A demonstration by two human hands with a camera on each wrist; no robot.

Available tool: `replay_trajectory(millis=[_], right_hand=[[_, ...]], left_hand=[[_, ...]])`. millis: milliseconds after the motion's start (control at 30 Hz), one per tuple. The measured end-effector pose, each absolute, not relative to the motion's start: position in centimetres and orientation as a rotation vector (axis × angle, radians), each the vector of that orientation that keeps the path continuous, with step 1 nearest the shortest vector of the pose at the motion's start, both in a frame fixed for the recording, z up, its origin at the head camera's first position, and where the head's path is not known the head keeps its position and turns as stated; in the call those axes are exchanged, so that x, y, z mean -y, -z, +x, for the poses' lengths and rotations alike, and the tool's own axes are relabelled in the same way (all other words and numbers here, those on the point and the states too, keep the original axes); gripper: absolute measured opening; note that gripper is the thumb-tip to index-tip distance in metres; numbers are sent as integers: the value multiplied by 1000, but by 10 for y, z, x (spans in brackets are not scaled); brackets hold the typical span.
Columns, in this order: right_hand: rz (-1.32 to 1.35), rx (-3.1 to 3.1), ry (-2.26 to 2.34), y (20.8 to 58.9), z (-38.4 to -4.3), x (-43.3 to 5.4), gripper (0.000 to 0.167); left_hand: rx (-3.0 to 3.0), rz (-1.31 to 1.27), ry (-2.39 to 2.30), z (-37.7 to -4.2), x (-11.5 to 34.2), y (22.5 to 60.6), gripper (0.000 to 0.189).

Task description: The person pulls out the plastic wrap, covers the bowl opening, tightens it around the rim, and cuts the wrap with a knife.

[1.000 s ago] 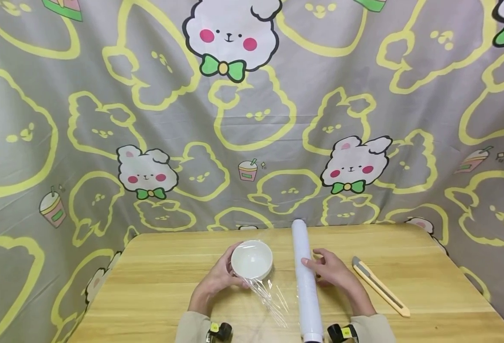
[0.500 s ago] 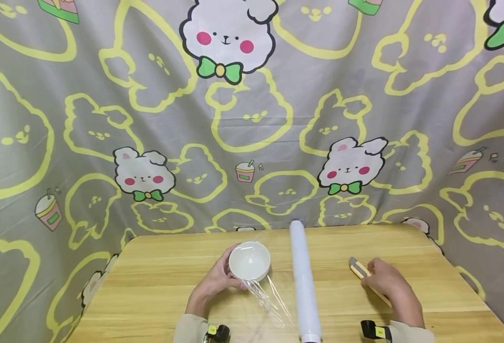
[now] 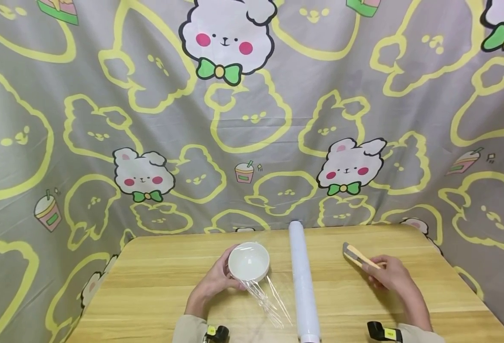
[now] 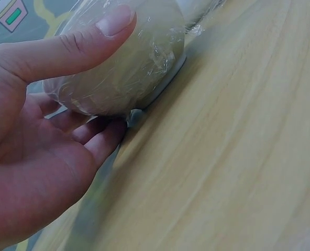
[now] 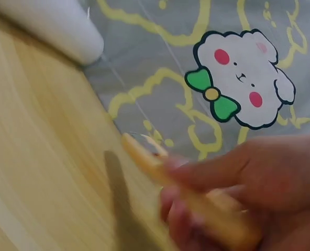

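A white bowl [image 3: 249,262] stands left of centre on the table, cling film [image 3: 263,301] stretched over it and bunched at its near side. My left hand [image 3: 214,277] holds the bowl from the left; in the left wrist view its thumb [image 4: 92,44] lies on the film-wrapped side [image 4: 150,68] and the fingers are under the base. To the right, my right hand [image 3: 390,274] grips a yellow utility knife [image 3: 356,256], raised over the table with its grey end pointing up and left. In the right wrist view the knife [image 5: 144,159] casts a shadow on the wood.
A long white roll of cling film [image 3: 304,286] lies lengthwise between the two hands, and film runs from it toward the bowl. A patterned grey curtain [image 3: 273,128] hangs right behind the wooden table [image 3: 149,286] and along its sides.
My right hand has left the roll, moved right to the utility knife, picked it up and turned its grey end leftward. My left hand stays on the bowl.
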State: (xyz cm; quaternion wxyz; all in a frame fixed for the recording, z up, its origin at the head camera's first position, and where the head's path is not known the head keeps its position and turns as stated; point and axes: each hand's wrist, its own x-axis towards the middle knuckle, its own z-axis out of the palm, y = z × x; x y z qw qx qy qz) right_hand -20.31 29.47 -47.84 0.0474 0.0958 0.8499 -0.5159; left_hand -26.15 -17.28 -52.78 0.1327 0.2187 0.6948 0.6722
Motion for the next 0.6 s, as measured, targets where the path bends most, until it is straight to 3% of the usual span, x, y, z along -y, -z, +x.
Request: replay_trajectory(millis=[167, 367, 600], right_hand=[[315, -2468, 1996, 475, -210, -287, 49], [293, -2198, 2360, 466, -210, -282, 20], [107, -1930, 2538, 463, -207, -277, 18]], left_hand=[[-2012, 637, -1948, -261, 174, 529, 114], [-1997, 635, -1956, -262, 174, 530, 114], [-2013, 642, -1941, -262, 175, 531, 113]])
